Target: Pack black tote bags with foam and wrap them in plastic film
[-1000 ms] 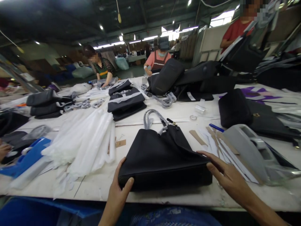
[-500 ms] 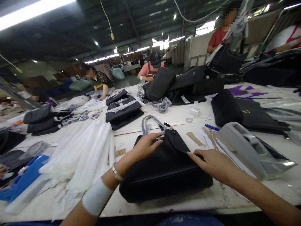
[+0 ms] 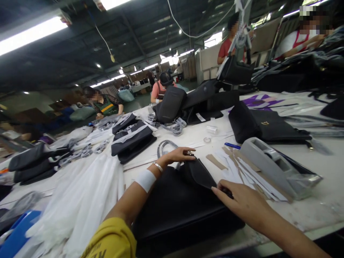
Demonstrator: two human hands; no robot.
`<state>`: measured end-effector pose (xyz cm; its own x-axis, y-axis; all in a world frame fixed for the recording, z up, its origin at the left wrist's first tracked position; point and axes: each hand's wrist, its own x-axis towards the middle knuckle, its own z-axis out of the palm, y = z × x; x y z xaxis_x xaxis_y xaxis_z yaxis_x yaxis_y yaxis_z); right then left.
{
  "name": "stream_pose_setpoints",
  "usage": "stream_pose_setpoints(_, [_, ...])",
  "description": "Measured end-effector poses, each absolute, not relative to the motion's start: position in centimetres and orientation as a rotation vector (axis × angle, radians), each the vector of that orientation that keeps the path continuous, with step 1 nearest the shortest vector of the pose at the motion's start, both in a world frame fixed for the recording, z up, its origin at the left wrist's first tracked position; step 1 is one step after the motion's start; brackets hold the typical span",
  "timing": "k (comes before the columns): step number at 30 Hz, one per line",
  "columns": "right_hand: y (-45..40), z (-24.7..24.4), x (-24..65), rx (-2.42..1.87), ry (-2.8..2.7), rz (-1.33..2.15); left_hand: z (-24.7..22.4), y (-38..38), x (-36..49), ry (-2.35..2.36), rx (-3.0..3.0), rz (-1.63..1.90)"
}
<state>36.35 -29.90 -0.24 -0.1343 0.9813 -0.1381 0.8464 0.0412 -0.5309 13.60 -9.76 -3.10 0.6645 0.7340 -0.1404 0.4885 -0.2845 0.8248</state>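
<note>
Where both hands meet: black handbag (image 3: 166, 211), lying at the near middle of the table (image 3: 314, 209), its opening edge toward the right.
Left hand (image 3: 179, 155): fingers bent and closed on the far end of the bag's opening, at a small metal fitting; the exact hold is partly hidden by the fingers.
Left arm: silver bracelet (image 3: 158, 166), white wristband (image 3: 146, 180), yellow sleeve (image 3: 111, 238); the forearm passes over the left part of the bag.
Right hand (image 3: 239, 197): thumb and forefinger pinching the right edge of the same opening, nearer than the left hand.
Handles: wrapped grey handles (image 3: 161, 147), looped beyond the bag, just past the left hand.
Right of the bag: brown card strip (image 3: 216, 162), loose white strips (image 3: 258, 179), blue pen (image 3: 232, 146), grey dispenser (image 3: 255, 150).
Left of the bag: heap of white wrapping (image 3: 88, 200); blue dispenser (image 3: 18, 233) at the near left.
Far side, centre: folded black bags (image 3: 134, 143), stacked; clear roll (image 3: 211, 129) to their right.
Far right: black bag with a gold-coloured emblem (image 3: 271, 125), lying flat; purple pieces (image 3: 260, 101) behind it.
Across the table: person in a red top (image 3: 224, 50); person in a salmon top (image 3: 155, 92), bent forward.
</note>
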Motion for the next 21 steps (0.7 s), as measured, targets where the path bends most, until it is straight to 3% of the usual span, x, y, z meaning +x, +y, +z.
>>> stream_pose_setpoints(3, [-30.6,-1.3,36.8,-1.779,-1.983,0.738,-4.4,-10.0,14.7,0.854,1.676,0.567])
stream_pose_setpoints(9, [-32.1,-2.8,36.6,-1.775,-1.722,0.696,-8.6,-11.0,19.0,1.08,1.588,0.868])
stream_pose_setpoints(16, [-31.2,-2.5,37.8,-1.76,-1.564,0.907,-10.5,-11.9,22.6,1.161,1.604,0.901])
stream_pose_setpoints(21, [-30.8,-1.6,38.6,-1.737,-1.732,0.982,-7.4,-10.6,20.0,1.012,1.604,0.71])
